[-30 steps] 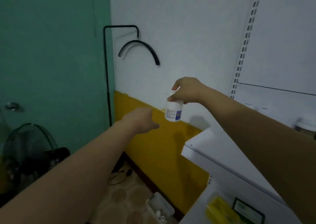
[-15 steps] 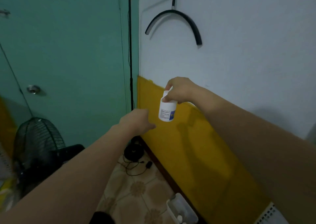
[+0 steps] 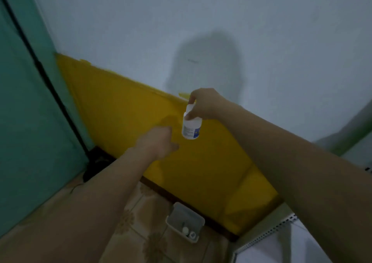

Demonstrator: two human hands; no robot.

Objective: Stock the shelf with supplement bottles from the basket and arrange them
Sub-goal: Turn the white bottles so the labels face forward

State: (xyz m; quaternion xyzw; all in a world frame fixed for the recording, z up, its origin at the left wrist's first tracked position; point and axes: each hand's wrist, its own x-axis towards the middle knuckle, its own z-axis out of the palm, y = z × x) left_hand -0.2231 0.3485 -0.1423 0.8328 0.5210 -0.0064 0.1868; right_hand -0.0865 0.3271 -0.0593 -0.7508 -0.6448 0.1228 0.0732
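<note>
GRIP: right hand point(image 3: 203, 104) fingers pinch the supplement bottle point(image 3: 191, 129) at its cap, body hanging upright below them, probably to keep the label readable | AID: left hand point(image 3: 159, 142) just below-left, fingers curled away, closure not discernible | SOURCE: basket point(image 3: 187, 214) on the floor, well beneath | CHANGE: pinch unchanged; view tilted down, wall hook gone.

Held item: white bottle point(image 3: 191, 129), pinched at the cap by my right hand point(image 3: 202, 104).
Print: lines of fine grey text on the bottle's white label point(image 3: 188, 132); too small and blurred, I read no word.
Sign: blue patch with a small yellow mark at the label's lower right; no letters made out.
Brand, numbers: not legible.
Floor item: basket point(image 3: 182, 215); I can read nothing on it.
</note>
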